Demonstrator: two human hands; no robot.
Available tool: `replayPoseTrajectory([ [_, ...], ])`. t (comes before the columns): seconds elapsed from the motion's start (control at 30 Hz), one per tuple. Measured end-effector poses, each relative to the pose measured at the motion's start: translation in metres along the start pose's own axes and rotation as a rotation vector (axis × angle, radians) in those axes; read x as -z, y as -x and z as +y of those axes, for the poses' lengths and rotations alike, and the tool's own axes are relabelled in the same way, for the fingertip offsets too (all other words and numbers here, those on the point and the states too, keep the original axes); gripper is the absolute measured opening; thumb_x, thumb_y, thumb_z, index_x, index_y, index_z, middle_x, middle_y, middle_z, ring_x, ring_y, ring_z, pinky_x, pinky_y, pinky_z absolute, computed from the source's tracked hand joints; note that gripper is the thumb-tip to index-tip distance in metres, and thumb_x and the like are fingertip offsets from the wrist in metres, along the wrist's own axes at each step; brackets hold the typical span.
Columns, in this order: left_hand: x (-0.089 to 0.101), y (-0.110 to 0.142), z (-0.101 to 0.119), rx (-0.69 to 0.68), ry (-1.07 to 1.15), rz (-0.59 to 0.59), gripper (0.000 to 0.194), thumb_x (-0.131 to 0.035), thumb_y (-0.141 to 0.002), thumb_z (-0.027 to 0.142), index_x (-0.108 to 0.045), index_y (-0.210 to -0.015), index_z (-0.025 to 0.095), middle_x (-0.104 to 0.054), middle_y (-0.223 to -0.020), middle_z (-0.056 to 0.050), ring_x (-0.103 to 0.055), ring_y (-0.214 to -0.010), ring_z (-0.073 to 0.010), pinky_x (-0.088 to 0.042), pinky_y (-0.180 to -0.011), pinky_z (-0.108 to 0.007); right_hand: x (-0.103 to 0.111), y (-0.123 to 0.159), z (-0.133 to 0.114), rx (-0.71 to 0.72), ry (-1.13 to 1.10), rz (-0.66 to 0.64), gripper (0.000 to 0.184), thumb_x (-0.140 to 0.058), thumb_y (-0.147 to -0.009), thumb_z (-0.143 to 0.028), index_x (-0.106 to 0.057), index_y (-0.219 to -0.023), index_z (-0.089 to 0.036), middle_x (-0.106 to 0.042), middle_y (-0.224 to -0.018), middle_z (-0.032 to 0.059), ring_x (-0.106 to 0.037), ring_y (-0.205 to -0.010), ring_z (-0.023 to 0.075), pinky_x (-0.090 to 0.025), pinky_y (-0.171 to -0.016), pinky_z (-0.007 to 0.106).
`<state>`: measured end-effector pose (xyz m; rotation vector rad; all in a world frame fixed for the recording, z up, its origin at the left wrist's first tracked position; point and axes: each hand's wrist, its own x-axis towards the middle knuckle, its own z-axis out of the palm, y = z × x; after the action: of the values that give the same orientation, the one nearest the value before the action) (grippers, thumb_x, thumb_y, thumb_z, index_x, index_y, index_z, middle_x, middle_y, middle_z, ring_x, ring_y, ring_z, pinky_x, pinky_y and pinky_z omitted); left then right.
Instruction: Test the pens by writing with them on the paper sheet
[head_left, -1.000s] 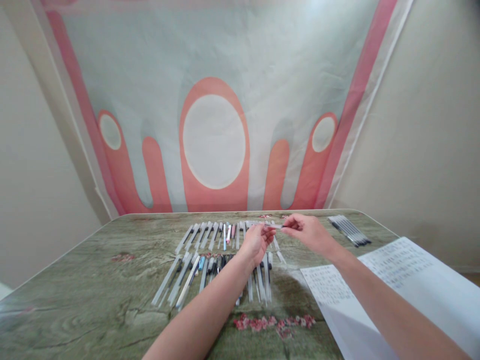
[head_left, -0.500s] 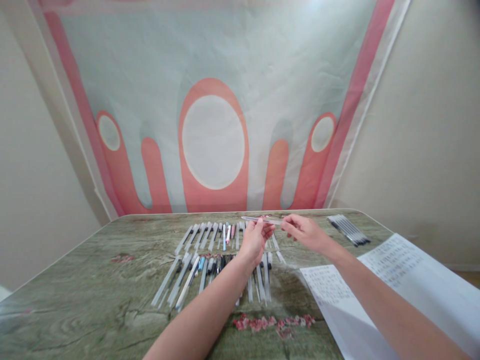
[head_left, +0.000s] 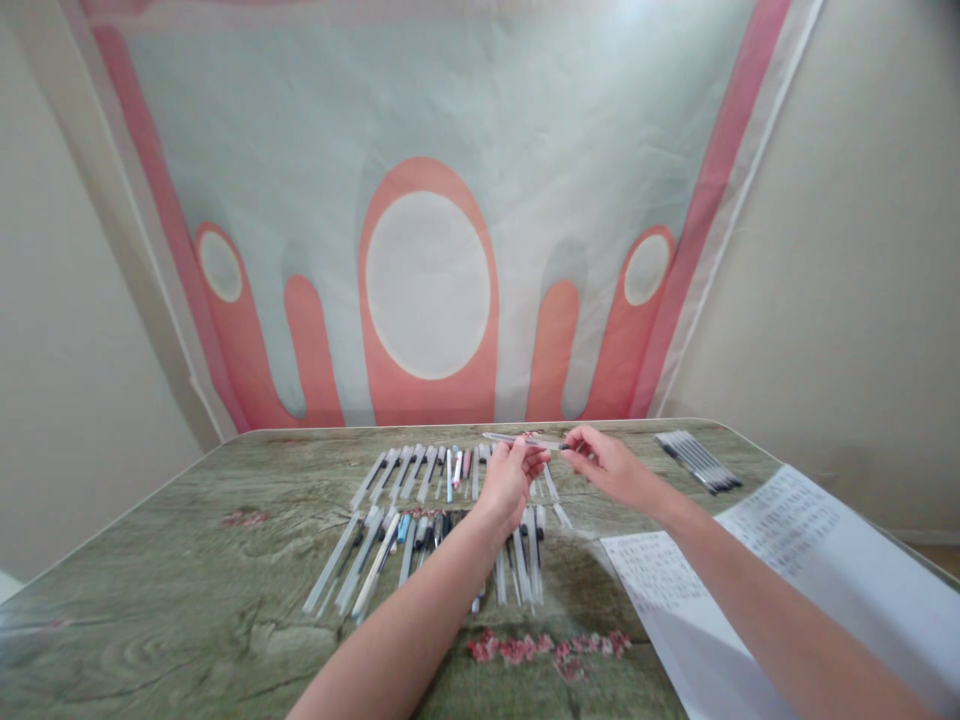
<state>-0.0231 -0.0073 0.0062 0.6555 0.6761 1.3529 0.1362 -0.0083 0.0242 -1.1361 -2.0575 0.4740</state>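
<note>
A slim, clear pen (head_left: 538,443) is held up sideways above the far part of the table. My left hand (head_left: 511,478) is closed around its middle, with the pale tip sticking out to the left. My right hand (head_left: 606,466) pinches the pen's right end, where a small dark part shows at the fingertips. Beneath and to the left of my hands lie two rows of pens, the far row (head_left: 405,472) and the near row (head_left: 367,570). My left forearm hides part of the near row.
A bundle of clear pens or refills with dark ends (head_left: 697,460) lies at the far right. Handwritten paper sheets (head_left: 720,620) cover the table's right front, under my right forearm. The wood-patterned table (head_left: 165,580) ends at a wall hanging (head_left: 615,120).
The fingers of my right hand have shifted slightly at the pen's right end, and a dark part shows there now. My left hand has stayed put.
</note>
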Motion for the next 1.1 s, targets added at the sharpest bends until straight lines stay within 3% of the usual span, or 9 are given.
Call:
replayPoseTrajectory([
  [0.17, 0.0007, 0.0003, -0.0015, 0.008, -0.013, -0.015, 0.009, -0.049, -0.081, 0.025, -0.047, -0.078, 0.016, -0.06, -0.072, -0.002, -0.057, -0.062, -0.009, -0.041, -0.062, -0.021, -0.0011, 0.0001, 0.0016, -0.026, 0.031, -0.06, 0.037, -0.03, -0.088, -0.04, -0.053, -0.07, -0.017, -0.057, -0.062, 0.0012, -0.052, -0.055, 0.011, -0.04, -0.052, 0.022],
  [0.33, 0.0011, -0.0007, -0.0008, 0.001, -0.011, 0.008, 0.007, -0.046, -0.083, 0.022, -0.046, -0.079, 0.016, -0.059, -0.07, -0.001, -0.056, -0.059, -0.0079, -0.041, -0.06, -0.021, -0.0011, 0.0003, 0.0008, 0.001, 0.036, 0.0, 0.025, -0.043, -0.083, -0.041, -0.051, -0.086, -0.018, -0.058, -0.072, 0.0011, -0.054, -0.06, 0.0117, -0.041, -0.054, 0.022],
  [0.47, 0.0003, -0.0006, -0.0007, 0.014, -0.02, 0.005, 0.008, -0.045, -0.083, 0.022, -0.046, -0.078, 0.016, -0.059, -0.07, -0.001, -0.056, -0.059, -0.0082, -0.04, -0.059, -0.02, -0.0008, 0.0002, -0.0007, -0.007, 0.061, -0.056, 0.037, -0.03, -0.088, -0.041, -0.052, -0.069, -0.017, -0.055, -0.062, 0.0006, -0.051, -0.055, 0.0111, -0.04, -0.052, 0.022],
  [0.63, 0.0005, -0.0007, -0.0023, 0.016, -0.021, 0.018, 0.007, -0.046, -0.082, 0.023, -0.046, -0.079, 0.017, -0.059, -0.07, -0.001, -0.056, -0.058, -0.008, -0.04, -0.059, -0.02, -0.0012, 0.0003, -0.0007, -0.003, 0.038, 0.005, 0.025, -0.042, -0.083, -0.042, -0.05, -0.085, -0.018, -0.058, -0.072, 0.0004, -0.053, -0.06, 0.0115, -0.04, -0.054, 0.022],
  [0.8, 0.0017, -0.0004, -0.0032, 0.018, -0.032, 0.006, 0.008, -0.046, -0.082, 0.022, -0.045, -0.077, 0.016, -0.059, -0.07, -0.002, -0.056, -0.058, -0.0079, -0.04, -0.058, -0.02, -0.0014, -0.0001, -0.0003, 0.008, 0.065, -0.023, 0.037, -0.03, -0.088, -0.04, -0.05, -0.067, -0.017, -0.055, -0.062, 0.0004, -0.051, -0.056, 0.0111, -0.039, -0.054, 0.022],
  [0.97, 0.0025, -0.001, -0.003, 0.028, -0.019, 0.035, 0.008, -0.047, -0.082, 0.023, -0.045, -0.078, 0.016, -0.058, -0.069, -0.001, -0.056, -0.057, -0.0072, -0.039, -0.057, -0.019, -0.0007, -0.0004, 0.0013, 0.019, 0.063, 0.012, 0.024, -0.04, -0.084, -0.04, -0.05, -0.082, -0.018, -0.058, -0.069, 0.0002, -0.053, -0.059, 0.012, -0.038, -0.054, 0.022],
  [1.1, 0.0028, -0.002, -0.0029, 0.031, -0.02, 0.027, 0.009, -0.047, -0.081, 0.024, -0.045, -0.078, 0.016, -0.059, -0.07, -0.001, -0.055, -0.057, -0.0071, -0.039, -0.057, -0.019, -0.0026, -0.0007, 0.0046, 0.04, 0.102, -0.035, 0.03, -0.034, -0.087, -0.037, -0.05, -0.071, -0.018, -0.057, -0.064, 0.0005, -0.052, -0.058, 0.0121, -0.038, -0.055, 0.023],
])
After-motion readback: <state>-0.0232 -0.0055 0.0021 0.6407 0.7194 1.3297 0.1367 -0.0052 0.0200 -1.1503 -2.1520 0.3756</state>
